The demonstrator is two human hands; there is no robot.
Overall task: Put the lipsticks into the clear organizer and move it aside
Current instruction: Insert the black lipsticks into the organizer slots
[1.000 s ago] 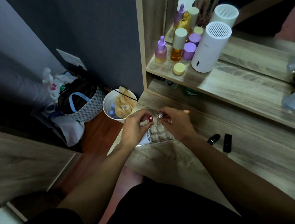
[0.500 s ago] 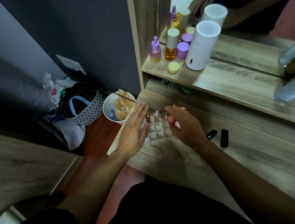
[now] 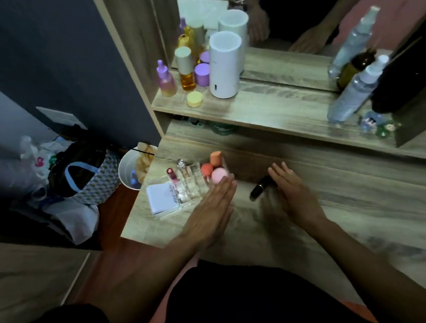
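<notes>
The clear organizer (image 3: 192, 184) stands near the left end of the wooden vanity top. A red lipstick (image 3: 172, 177) and a silver-capped lipstick (image 3: 180, 163) stand upright in its compartments. My left hand (image 3: 212, 205) lies flat with straight fingers just right of the organizer's front and holds nothing. A black lipstick (image 3: 260, 187) lies on the wood between my hands. My right hand (image 3: 292, 193) is open beside that lipstick, its fingers touching or nearly touching it; I cannot tell which.
Three sponges, orange and pink (image 3: 214, 170), sit at the organizer's right side, and a white compact (image 3: 162, 197) lies in front of it. A shelf above holds bottles (image 3: 186, 69), a white cylinder (image 3: 225, 64) and spray bottles (image 3: 353, 90). A white bin (image 3: 131, 171) stands left of the desk edge.
Both hands left the lipsticks at the organizer and moved right. The left hand now lies right of the organizer and the right hand is at the black lipstick.
</notes>
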